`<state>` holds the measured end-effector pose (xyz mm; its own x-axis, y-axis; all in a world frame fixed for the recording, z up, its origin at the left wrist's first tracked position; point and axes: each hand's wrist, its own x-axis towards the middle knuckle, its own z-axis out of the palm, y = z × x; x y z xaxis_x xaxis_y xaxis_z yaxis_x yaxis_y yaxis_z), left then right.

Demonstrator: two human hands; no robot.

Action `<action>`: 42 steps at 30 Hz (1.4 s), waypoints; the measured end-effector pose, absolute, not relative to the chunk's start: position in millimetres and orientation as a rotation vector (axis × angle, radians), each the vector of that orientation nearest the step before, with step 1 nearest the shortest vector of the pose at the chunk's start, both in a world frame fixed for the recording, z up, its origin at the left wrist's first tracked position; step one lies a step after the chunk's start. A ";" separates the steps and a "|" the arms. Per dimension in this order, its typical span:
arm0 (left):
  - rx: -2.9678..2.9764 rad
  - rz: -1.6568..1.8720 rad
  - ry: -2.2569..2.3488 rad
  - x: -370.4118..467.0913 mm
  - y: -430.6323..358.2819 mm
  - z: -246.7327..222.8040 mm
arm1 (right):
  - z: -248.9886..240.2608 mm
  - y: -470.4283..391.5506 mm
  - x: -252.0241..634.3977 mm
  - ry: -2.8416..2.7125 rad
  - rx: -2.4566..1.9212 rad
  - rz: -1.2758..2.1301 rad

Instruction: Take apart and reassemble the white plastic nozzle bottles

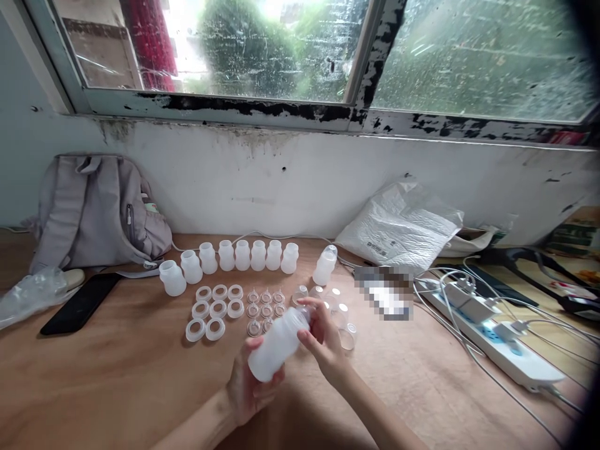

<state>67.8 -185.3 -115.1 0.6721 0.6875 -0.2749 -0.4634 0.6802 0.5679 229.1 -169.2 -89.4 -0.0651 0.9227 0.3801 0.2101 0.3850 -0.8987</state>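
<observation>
My left hand (250, 390) is closed round the body of a frosted white baby bottle (276, 350), tilted with its top up to the right. The fingers of my right hand (325, 340) close round the bottle's top end, partly hiding the collar and teat there. Beyond my hands, several clear teats (266, 295) stand in rows, with white collar rings (218, 307) to their left. Clear domed caps (347, 338) lie to the right, some behind my right hand. Open bottle bodies (242, 255) line the back, and one capped bottle (324, 265) stands apart at their right.
A grey backpack (94, 212) leans on the wall at left, near a black phone (82, 303) and a clear plastic bag (32, 294). To the right are a silvery plastic mailer (398, 225), a power strip (510, 350) with tangled cables, and a blurred-out item (385, 294).
</observation>
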 end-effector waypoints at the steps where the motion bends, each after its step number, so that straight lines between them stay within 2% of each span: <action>1: 0.506 0.735 0.474 64.3 -182.9 -114.0 | -89.7 -165.3 230.6 -1.524 -1.077 0.788; 4: 0.637 0.852 0.474 55.6 -177.5 -112.7 | -90.5 -157.4 234.5 -1.450 -1.121 0.742; 11: 0.964 1.038 0.722 54.3 -174.0 -121.8 | -88.3 -161.1 233.9 -1.270 -1.020 0.932; 16: 1.147 1.023 0.773 50.0 -173.2 -115.9 | -91.0 -157.0 236.4 -1.179 -1.044 1.063; 25: 1.030 1.010 0.802 50.5 -170.5 -119.5 | -89.4 -152.6 246.8 -1.202 -0.994 0.988; 28: 0.974 1.106 0.812 50.8 -168.5 -120.2 | -86.6 -153.0 250.3 -1.214 -1.009 0.920; 35: 0.895 1.202 0.810 47.0 -162.2 -109.4 | -87.8 -169.8 231.4 -1.774 -1.129 0.748; 42: 1.339 1.400 1.132 42.7 -150.7 -119.3 | -106.1 -178.5 212.1 -2.183 -1.170 0.662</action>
